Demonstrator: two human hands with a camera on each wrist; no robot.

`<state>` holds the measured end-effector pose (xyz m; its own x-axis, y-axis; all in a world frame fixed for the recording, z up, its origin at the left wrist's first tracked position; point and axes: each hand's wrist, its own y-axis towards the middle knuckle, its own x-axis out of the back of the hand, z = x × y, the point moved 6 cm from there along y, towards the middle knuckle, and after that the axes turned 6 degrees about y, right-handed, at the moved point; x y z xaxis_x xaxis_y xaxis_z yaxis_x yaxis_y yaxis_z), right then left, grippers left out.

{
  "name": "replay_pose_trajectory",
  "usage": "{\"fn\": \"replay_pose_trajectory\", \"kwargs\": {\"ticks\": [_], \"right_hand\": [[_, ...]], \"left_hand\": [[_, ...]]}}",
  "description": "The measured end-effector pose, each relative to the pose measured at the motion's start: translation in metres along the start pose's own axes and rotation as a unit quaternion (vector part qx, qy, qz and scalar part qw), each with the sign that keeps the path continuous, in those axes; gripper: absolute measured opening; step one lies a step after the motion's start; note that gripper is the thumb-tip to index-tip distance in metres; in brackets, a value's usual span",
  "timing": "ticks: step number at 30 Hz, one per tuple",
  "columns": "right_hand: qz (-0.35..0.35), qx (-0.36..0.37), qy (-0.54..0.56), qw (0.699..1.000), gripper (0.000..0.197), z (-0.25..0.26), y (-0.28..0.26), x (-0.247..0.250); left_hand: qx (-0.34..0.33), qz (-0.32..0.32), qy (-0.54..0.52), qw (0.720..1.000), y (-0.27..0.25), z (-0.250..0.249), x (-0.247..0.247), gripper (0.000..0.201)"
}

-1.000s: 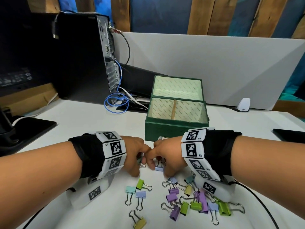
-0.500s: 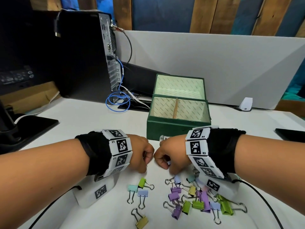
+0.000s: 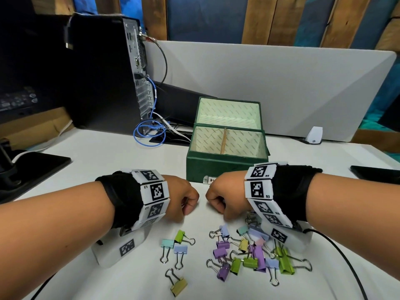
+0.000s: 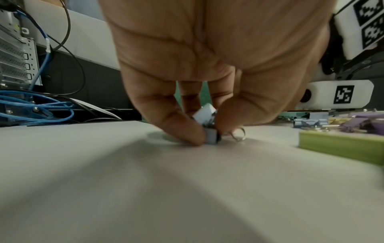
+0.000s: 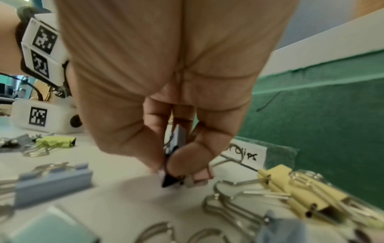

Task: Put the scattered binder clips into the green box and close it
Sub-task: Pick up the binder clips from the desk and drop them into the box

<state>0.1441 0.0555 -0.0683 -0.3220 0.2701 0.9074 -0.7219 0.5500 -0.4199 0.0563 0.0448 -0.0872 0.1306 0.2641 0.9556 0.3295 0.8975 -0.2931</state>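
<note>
Head view: two forearms reaching over a white table (image 3: 108,152), each wrist wrapped in a black band with coded white tags. Left hand (image 3: 181,198) and right hand (image 3: 220,198) side by side, near each other but apart, both fisted knuckles-up just near of the green box (image 3: 225,167).

Box open, lid (image 3: 227,112) tipped back on the far side, patterned lining bare, a thin divider (image 3: 223,141) splitting the inside into two compartments. No clips visible inside either one.

Left wrist view: thumb and fingers (image 4: 182,129) curled down and pinching a small grey-blue clip (image 4: 212,137) against the table, its wire loop poking out to the right. Something pale tucked higher between the fingers, too unclear to name.

Right wrist view: fingertips (image 5: 187,157) clamped on a clip with a dark underside (image 5: 170,180), tip touching the table; another greyish piece seemingly held higher in the same hand. White label on the box's near wall just behind.

Loose clips (image 3: 249,252) on the near side of the table: a tangled pile of purple, green, blue and yellow ones at right under the right wrist, a small group of three to its left, one yellow clip nearest of all.

Progress, as a judgement: barely begun. First pick under way in each hand, nothing yet boxed, most clips left to gather, lid left to shut.
</note>
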Motion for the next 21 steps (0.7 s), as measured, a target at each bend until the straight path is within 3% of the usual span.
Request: {"fn": "replay_pose_trajectory", "kwargs": {"ticks": [8,12,15,21], "right_hand": [[-0.085,-0.03,0.111,0.99,0.008,-0.018,-0.025,0.037],[-0.237,-0.05,0.178,0.954,0.011,-0.047,-0.04,0.088],[-0.326,-0.076,0.148,0.931,0.013,-0.068,-0.039,0.104],[-0.291,-0.148,0.137,0.935,0.021,-0.101,-0.018,0.078]], "left_hand": [[-0.007,-0.018,-0.015,1.0,0.001,0.003,0.0,0.022],[-0.012,-0.03,-0.011,0.999,0.0,0.003,0.002,0.024],[-0.015,-0.03,-0.008,0.999,-0.001,0.001,0.003,0.025],[-0.008,-0.019,-0.025,0.999,-0.005,0.001,0.004,0.029]]}}
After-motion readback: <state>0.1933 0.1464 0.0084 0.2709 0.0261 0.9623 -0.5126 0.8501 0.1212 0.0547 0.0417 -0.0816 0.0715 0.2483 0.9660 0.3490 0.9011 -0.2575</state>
